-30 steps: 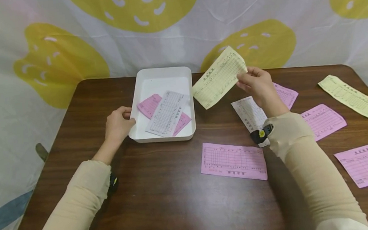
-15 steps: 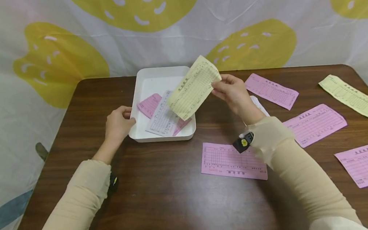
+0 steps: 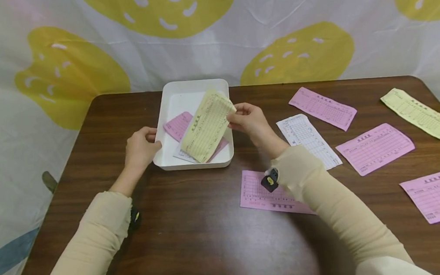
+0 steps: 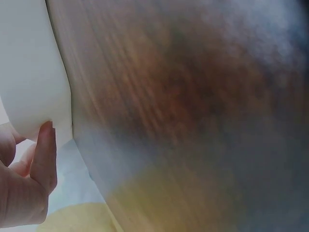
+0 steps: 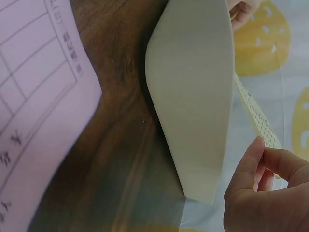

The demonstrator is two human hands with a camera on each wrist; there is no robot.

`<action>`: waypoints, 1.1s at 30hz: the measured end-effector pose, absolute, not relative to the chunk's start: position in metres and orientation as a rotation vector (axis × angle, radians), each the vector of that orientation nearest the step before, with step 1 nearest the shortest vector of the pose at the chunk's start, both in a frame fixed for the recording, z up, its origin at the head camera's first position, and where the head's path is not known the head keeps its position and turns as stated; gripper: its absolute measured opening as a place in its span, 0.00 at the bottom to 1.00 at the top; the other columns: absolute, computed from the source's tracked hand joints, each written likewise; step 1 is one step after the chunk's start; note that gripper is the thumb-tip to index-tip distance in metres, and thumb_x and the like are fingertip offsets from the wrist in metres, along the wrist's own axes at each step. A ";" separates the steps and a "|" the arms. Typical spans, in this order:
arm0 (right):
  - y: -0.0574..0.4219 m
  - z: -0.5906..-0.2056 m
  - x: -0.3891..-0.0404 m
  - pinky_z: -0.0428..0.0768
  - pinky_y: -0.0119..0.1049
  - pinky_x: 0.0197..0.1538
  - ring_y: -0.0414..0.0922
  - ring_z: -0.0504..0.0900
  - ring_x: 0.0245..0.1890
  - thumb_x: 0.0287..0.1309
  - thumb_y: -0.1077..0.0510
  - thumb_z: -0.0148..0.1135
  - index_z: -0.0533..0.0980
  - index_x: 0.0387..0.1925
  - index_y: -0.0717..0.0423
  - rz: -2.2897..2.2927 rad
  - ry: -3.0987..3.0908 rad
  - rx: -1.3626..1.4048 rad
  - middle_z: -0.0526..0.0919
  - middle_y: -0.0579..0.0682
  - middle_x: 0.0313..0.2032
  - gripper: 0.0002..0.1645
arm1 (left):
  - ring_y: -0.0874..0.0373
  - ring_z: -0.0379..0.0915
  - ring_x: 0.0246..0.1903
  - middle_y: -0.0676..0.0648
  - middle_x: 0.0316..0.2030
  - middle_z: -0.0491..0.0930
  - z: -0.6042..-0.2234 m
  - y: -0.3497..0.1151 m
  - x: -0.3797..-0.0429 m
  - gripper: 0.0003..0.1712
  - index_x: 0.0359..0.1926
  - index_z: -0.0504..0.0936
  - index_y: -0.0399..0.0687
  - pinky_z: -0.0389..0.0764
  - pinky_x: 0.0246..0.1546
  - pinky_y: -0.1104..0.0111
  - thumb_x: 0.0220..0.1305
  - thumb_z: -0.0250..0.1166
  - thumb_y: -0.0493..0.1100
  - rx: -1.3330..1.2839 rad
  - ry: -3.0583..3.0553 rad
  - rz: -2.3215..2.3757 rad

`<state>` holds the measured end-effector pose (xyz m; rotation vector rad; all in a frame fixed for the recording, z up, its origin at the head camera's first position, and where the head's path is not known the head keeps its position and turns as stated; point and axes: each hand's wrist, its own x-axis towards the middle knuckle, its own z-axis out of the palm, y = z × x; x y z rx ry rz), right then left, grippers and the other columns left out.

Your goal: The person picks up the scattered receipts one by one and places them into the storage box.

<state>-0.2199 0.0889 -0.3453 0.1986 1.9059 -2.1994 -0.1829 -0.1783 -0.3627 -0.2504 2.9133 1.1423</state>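
While the left hand (image 3: 139, 149) grips the left rim of the white tray (image 3: 181, 99), its thumb at the edge and its fingers bent against the outer wall, the right hand (image 3: 253, 123) pinches the held yellow slip (image 3: 206, 127) by its upper right corner, between thumb and fingers. Both hands are thus closed, each having hold of 1 thing. The held yellow slip slants above the tray's inside; whether its lower end touches the paper beneath cannot be told. In the right wrist view it shows nearly edge-on, rising past the rim.

Inside the tray, pink paper (image 3: 179, 126) and white paper (image 3: 179, 153) show from under it. The tray stands near the back edge of the brown tabletop (image 3: 202, 244). To its right, 6 more printed slips lie spread apart: 4 pink, 1 loose white slip (image 3: 308, 140) and 1 loose yellow slip (image 3: 419, 113) at the far right. The nearest pink slip (image 3: 262, 195) is partly covered by the right sleeve (image 3: 340, 205). Behind the tabletop hangs a pale cloth (image 3: 205, 60) with large yellow shapes.
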 end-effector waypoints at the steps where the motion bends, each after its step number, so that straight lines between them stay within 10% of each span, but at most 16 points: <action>1: 0.087 -0.347 -0.220 0.79 0.23 0.32 0.33 0.77 0.22 0.57 0.73 0.55 0.70 0.34 0.57 -2.196 1.907 0.203 0.75 0.41 0.22 0.10 | 0.42 0.78 0.48 0.34 0.48 0.82 -0.363 -0.178 -0.183 0.22 0.54 0.77 0.35 0.75 0.48 0.54 0.57 0.60 0.35 -0.249 2.913 1.144; 13: 0.071 -0.356 -0.217 0.79 0.22 0.34 0.33 0.74 0.27 0.55 0.72 0.56 0.68 0.54 0.70 -2.048 2.096 0.144 0.69 0.43 0.29 0.23 | 0.41 0.78 0.47 0.34 0.47 0.83 -0.366 -0.179 -0.185 0.22 0.54 0.77 0.35 0.75 0.47 0.54 0.57 0.59 0.35 -0.229 2.928 1.144; 33: 0.065 -0.353 -0.218 0.82 0.29 0.36 0.34 0.74 0.25 0.54 0.70 0.59 0.69 0.54 0.70 -1.757 2.338 0.068 0.75 0.50 0.31 0.24 | 0.41 0.78 0.47 0.34 0.47 0.83 -0.366 -0.179 -0.185 0.22 0.54 0.77 0.35 0.75 0.47 0.54 0.57 0.59 0.35 -0.236 2.927 1.141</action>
